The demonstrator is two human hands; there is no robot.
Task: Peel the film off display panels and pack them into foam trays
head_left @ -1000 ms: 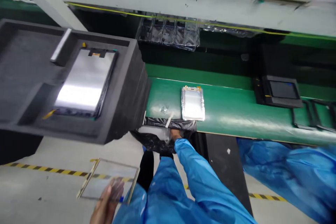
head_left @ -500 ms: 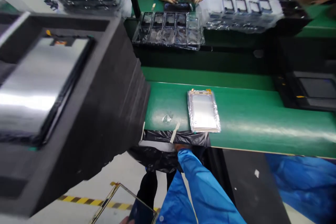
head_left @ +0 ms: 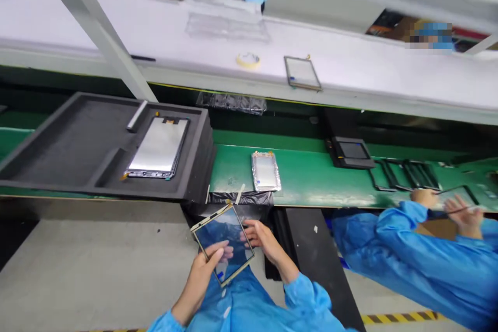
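1. Two bare hands hold or touch one clear panel (head_left: 229,229), which is raised in front of the person's blue gown, just short of the green worktop (head_left: 311,187).
2. The fingers of the left hand (head_left: 199,276) grip the panel at its left near edge; some show through the glass.
3. The fingers of the right hand (head_left: 264,241) are slightly parted at the panel's right edge; I cannot tell whether they grip it.
4. The panel sits tilted, with a pale strip along its far left edge and a small blue tab towards its near corner.
5. On the worktop beyond the hands lies a smaller framed panel in shiny wrap (head_left: 266,172); black plastic (head_left: 252,198) hangs at the near edge beside it.
6. To the left, a stack of black foam trays (head_left: 81,140) carries a silvery display (head_left: 159,145) in the top one.
7. To the right stand a black device (head_left: 353,151) and several thin black frames (head_left: 404,175), near a co-worker's hands (head_left: 467,218).
8. On the far white shelf (head_left: 358,75) lie a roll of tape (head_left: 248,64) and another framed panel (head_left: 302,73).
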